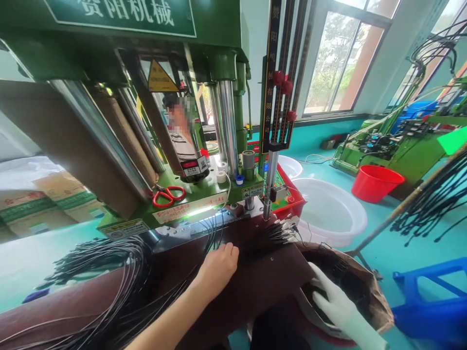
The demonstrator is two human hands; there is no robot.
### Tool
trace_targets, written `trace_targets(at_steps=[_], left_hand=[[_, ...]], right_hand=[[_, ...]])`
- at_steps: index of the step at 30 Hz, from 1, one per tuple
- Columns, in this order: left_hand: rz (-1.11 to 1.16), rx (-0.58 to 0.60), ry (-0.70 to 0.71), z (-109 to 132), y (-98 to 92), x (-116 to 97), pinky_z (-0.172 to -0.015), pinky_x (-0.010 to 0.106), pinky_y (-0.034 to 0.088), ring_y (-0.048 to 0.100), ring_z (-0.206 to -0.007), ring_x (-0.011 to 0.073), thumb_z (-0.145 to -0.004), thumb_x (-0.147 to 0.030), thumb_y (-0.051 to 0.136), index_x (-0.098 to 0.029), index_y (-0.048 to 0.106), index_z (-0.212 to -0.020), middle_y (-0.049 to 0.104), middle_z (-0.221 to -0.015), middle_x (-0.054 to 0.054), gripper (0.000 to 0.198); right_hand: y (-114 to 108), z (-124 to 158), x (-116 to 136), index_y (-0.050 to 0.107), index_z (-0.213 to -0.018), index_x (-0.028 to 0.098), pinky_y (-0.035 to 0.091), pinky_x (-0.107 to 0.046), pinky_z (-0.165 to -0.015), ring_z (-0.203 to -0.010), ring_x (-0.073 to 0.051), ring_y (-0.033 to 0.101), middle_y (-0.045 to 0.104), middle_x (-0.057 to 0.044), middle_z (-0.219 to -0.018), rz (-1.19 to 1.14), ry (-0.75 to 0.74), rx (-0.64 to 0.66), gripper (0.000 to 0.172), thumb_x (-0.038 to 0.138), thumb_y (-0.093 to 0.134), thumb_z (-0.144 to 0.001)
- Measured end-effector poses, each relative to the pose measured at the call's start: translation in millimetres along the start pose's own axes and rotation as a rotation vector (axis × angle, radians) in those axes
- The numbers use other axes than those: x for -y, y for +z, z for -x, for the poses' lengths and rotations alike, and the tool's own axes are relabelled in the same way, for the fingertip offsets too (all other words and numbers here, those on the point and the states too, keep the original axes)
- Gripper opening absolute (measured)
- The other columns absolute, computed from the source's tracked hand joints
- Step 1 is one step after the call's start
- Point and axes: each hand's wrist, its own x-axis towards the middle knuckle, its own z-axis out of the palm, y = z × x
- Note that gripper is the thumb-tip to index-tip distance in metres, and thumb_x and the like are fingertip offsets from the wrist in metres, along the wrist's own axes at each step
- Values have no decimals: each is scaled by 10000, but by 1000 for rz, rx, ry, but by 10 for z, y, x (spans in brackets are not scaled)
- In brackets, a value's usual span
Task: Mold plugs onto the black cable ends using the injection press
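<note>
My bare left hand (219,265) is closed over the brown worktop, in front of the green press. Several thin black cables (215,232) run from its fingers up to the press's lower plate (197,224). My right hand (333,296), in a white glove, is over a paper-lined container (375,291) at the worktop's right corner. Its thumb and fingers are apart, and I see nothing held in them. A bundle of cables with pale ends (282,232) lies on the worktop between my hands. To the left lies a large coil of black cables (134,262).
Red-handled scissors (168,196) and a blue-and-white tape roll (239,180) sit on the press ledge. White tubs (328,209), a red bucket (377,182) and a blue stool (430,301) stand to the right. Cables hang from a pole (396,209). Behind the press is another person (182,141).
</note>
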Motion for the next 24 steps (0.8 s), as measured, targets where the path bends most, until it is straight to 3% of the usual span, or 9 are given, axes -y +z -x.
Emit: trace_targets(at_steps=[2,5,7,9,12,16,19,22,24], left_hand=[[75,-75,-86,24,-79,46,-611,309,462,581,-752,215,-820,-86,365,-150,529,-770,576,-772,70,183],[324,-64,-151,103,-205,134,-669,305,462,588,-750,191,-865,-182,347,-167,513,-838,594,-775,51,169],[515,-48,-157,157,-269,190,-679,297,457,585,-733,175,-890,-255,324,-181,498,-896,601,-781,37,190],[656,-109,-158,192,-318,227,-755,302,443,571,-844,179,-887,-294,334,-194,491,-891,602,-897,54,186],[811,-177,-194,207,-372,239,-852,314,395,514,-974,190,-865,-298,371,-195,485,-832,566,-1024,68,157],[1049,21,-278,210,-404,230,-640,257,406,504,-670,139,-868,-359,350,-193,459,-753,537,-706,0,229],[1190,90,-281,232,-403,235,-541,215,362,439,-562,104,-856,-383,375,-194,437,-721,479,-622,-36,240],[1241,121,-292,288,-400,203,-517,198,338,415,-554,94,-840,-397,411,-189,463,-768,474,-625,-42,226],[1237,145,-307,360,-386,139,-510,196,325,405,-550,93,-836,-408,414,-188,483,-777,464,-613,-45,238]], right_hand=[[-61,0,-4,331,-1362,184,372,-364,-1009,-1137,-206,517,524,-52,-1280,40,17,-48,642,269,415,-731],[-155,5,85,411,-1308,155,398,-383,-993,-1112,-215,537,556,-78,-1242,103,-44,-193,561,285,410,-762],[-193,15,225,470,-1255,154,401,-387,-995,-1114,-219,534,570,-88,-1223,98,-106,-295,491,299,405,-790],[-186,28,417,513,-1205,171,407,-384,-994,-1111,-220,536,585,-84,-1202,46,-169,-325,431,304,416,-807],[-63,48,730,563,-1133,186,426,-389,-976,-1063,-222,566,615,-82,-1152,-123,-245,-251,357,286,453,-809],[232,36,1071,570,-1105,181,466,-418,-906,-935,-223,621,657,-103,-1047,-572,-255,7,316,278,511,-810],[383,-55,1291,537,-1152,236,452,-437,-897,-956,-229,608,652,-82,-1050,-990,-257,224,391,305,612,-774],[375,-236,1507,463,-1231,291,394,-462,-946,-1087,-243,531,582,-65,-1175,-1368,-362,239,479,337,618,-780],[296,-370,1627,468,-1225,287,349,-463,-984,-1136,-233,492,545,-60,-1224,-1550,-406,216,392,337,534,-841]])
